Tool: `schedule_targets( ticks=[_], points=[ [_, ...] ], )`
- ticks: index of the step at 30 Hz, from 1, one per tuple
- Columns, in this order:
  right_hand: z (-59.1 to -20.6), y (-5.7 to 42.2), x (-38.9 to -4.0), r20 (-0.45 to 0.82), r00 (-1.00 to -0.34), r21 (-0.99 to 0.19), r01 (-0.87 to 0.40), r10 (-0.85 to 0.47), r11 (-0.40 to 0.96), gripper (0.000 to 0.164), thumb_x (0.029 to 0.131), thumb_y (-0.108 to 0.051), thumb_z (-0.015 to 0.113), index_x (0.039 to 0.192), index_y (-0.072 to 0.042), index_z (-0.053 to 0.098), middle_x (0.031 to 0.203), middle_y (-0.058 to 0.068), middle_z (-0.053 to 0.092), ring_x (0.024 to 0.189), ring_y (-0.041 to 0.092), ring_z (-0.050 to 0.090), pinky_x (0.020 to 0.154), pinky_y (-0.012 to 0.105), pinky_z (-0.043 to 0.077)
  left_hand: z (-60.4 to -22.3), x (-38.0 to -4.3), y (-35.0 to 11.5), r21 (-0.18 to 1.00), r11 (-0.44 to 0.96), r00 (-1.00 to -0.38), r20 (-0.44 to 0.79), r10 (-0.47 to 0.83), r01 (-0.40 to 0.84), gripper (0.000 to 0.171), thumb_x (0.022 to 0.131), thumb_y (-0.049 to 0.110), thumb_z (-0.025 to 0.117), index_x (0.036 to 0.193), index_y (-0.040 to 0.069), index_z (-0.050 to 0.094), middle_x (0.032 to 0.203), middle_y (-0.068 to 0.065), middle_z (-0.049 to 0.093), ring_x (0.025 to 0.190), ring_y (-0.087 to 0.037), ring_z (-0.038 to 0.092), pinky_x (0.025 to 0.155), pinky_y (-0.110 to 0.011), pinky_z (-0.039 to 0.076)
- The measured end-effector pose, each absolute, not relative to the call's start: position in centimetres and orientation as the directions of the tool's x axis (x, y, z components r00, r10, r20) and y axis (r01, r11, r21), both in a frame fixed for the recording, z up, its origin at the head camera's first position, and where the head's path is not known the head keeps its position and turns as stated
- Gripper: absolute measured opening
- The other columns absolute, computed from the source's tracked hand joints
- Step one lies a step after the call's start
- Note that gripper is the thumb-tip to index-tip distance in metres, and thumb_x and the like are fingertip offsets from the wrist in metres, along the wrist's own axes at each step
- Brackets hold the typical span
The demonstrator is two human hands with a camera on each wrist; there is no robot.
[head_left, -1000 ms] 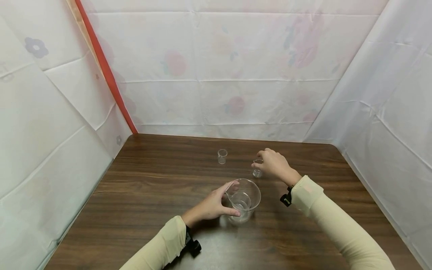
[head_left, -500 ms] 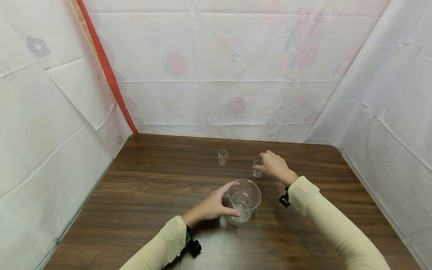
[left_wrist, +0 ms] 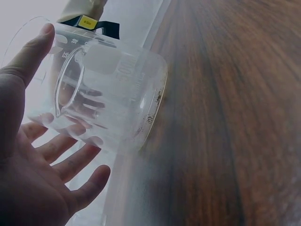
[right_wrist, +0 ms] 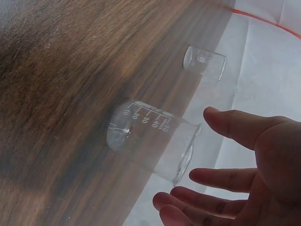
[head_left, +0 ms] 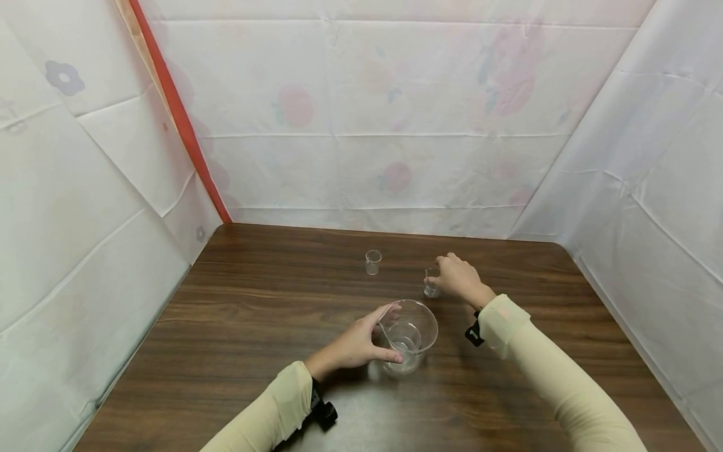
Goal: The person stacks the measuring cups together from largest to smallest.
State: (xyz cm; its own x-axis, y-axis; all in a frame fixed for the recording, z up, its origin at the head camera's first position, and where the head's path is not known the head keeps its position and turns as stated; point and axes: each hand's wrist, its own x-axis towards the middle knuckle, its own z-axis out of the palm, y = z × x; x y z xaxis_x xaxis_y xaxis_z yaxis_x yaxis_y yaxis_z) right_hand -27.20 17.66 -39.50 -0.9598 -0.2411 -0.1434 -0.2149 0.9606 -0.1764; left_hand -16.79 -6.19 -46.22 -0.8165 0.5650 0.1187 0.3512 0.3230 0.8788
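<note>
My left hand [head_left: 358, 342] holds a large clear glass beaker [head_left: 420, 345] by its side, thumb toward me and fingers round the far side. A smaller beaker [left_wrist: 70, 84] stands inside it, its spouted rim visible through the wall. My right hand [head_left: 459, 276] is at the rim of a small graduated beaker [right_wrist: 150, 141] marked up to 50, standing upright on the table. In the right wrist view, the thumb [right_wrist: 230, 125] and fingers are spread loosely beside that rim, with a gap at the thumb. Another, smaller beaker [head_left: 373, 267] stands upright farther back to the left.
The brown wood-grain table [head_left: 237, 326] carries the beakers. White patterned sheets [head_left: 339, 169] hang behind it and at both sides. A red strip [head_left: 181, 119] runs down the back left corner. Black cameras sit on both wrists.
My right wrist and forearm have shifted slightly left, while the fingers stay near the small beaker's rim. The left hand and large beaker keep their place.
</note>
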Motion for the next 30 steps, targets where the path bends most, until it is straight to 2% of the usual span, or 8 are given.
schedule_targets(
  ticks=[8,20,30],
  points=[
    [-40.5,17.9,-27.9,-0.147,-0.958,-0.197,-0.217,-0.248,0.956,0.061,0.093,-0.038,0.065,0.132,0.007,0.053,0.127,0.027,0.056,0.116,0.041,0.055,0.096,0.054,0.047,-46.2,-16.8,-6.2,0.878,0.326,-0.818,0.118,0.563,0.351,0.093,0.074,0.029,0.086,0.149,0.010,0.034,0.145,-0.005,0.051,0.131,-0.020,0.052,0.106,-0.039,0.046],
    [-40.8,17.8,-28.1,-0.099,-0.960,-0.198,-0.237,-0.260,0.951,0.054,0.092,-0.035,0.067,0.123,0.008,0.061,0.122,0.027,0.063,0.109,0.041,0.062,0.089,0.051,0.052,-46.3,-16.8,-6.3,0.872,0.338,-0.820,0.115,0.561,0.354,0.094,0.074,0.031,0.086,0.150,0.012,0.034,0.144,-0.006,0.053,0.131,-0.020,0.052,0.106,-0.040,0.045],
    [-40.6,17.6,-28.2,-0.096,-0.960,-0.203,-0.238,-0.262,0.950,0.050,0.091,-0.032,0.069,0.120,0.008,0.062,0.120,0.026,0.065,0.108,0.041,0.063,0.090,0.050,0.053,-46.4,-17.0,-6.3,0.871,0.342,-0.818,0.111,0.564,0.354,0.095,0.073,0.032,0.086,0.150,0.013,0.034,0.144,-0.004,0.052,0.131,-0.020,0.052,0.106,-0.040,0.045]
  ],
)
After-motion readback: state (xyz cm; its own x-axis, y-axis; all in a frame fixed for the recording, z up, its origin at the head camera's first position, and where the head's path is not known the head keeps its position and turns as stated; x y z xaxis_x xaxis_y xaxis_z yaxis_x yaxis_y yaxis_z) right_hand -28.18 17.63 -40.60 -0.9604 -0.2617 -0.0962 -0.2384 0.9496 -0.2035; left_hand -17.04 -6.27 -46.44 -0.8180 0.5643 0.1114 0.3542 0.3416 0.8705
